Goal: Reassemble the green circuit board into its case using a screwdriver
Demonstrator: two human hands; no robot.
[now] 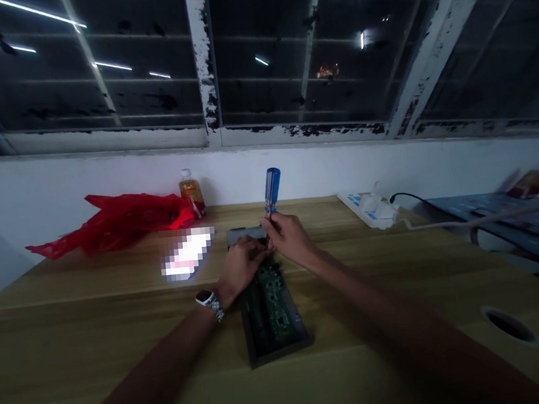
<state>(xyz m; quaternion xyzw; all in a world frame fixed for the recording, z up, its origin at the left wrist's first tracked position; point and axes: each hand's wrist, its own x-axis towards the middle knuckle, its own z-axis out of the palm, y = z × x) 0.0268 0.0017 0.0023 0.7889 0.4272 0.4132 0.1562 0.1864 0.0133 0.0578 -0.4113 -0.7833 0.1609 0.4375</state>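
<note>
A dark open device case (273, 346) with a green circuit board (274, 302) inside lies on the wooden desk (121, 340) in front of me. My right hand (290, 238) grips a blue-handled screwdriver (272, 191), held upright with its tip down at the far end of the case. My left hand (241, 268), with a watch on its wrist, rests on the case's far end just beside the screwdriver tip, fingers curled on the case.
A red plastic bag (120, 224) and a small bottle of amber liquid (192, 193) sit at the back left. A bright blurred object (188, 253) lies left of the case. A white power strip (369, 209) with a cable lies back right. A round cable hole (510, 325) is at right.
</note>
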